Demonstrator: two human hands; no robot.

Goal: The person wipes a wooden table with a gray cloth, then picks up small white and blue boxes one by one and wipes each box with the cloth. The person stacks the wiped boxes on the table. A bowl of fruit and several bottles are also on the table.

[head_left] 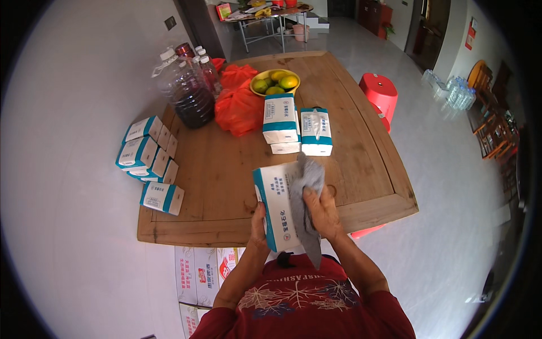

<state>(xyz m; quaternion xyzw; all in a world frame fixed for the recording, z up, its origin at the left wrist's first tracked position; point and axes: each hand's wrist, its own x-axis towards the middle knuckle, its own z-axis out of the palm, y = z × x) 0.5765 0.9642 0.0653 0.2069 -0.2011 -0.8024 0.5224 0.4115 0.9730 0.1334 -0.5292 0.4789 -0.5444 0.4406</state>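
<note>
A white and teal tissue pack (278, 210) is held up in front of me, over the near edge of the wooden table (226, 195). My left hand (259, 225) grips its left side. With my right hand (323, 212) I hold a grey cloth (307, 192) pressed against the pack's right side; the cloth hangs down past the pack. Beyond it, a tissue pack (279, 120) lies on top of another, and one more tissue pack (316, 131) with a tissue sticking out stands beside them. Several stacked tissue packs (137, 152) are at the table's left edge.
Behind the packs are a red plastic bag (240, 104), a yellow bowl (252, 87) of green-yellow fruit and a large jug (191, 100) of dark liquid beside bottles. Red stools (379, 90) stand right of the table. Cardboard boxes (195, 277) lie below its near edge.
</note>
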